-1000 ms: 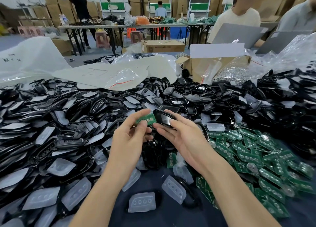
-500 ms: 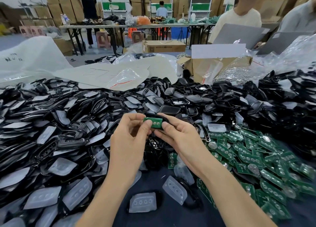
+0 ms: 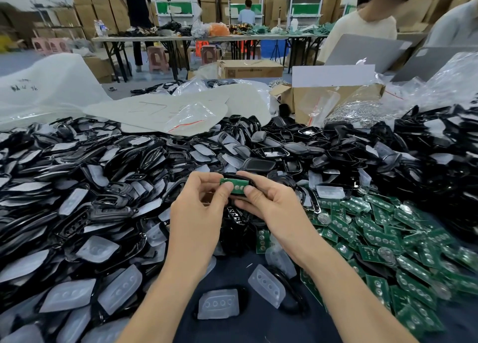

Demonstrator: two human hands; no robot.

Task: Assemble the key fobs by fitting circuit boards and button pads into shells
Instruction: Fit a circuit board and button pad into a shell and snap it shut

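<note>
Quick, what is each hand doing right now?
The left hand pinches the green circuit board.
The right hand grips the black shell, thumb on the board.

The shell (image 3: 231, 175) held between the left grip (image 3: 196, 208) and the right grip (image 3: 271, 205) is mostly hidden: the circuit board (image 3: 236, 185) covers its front and the grips cover much of the rest. Both thumbs hide the board's ends, so whether it sits fully in the shell cannot be told. Both forearms run off the bottom edge. The counter (image 3: 232, 329) is buried except for a dark patch near the bottom. The heap of green boards (image 3: 388, 242) blurs toward the right edge and is cut off there. Writing on the white bag (image 3: 24, 87) is too small to read.
</note>
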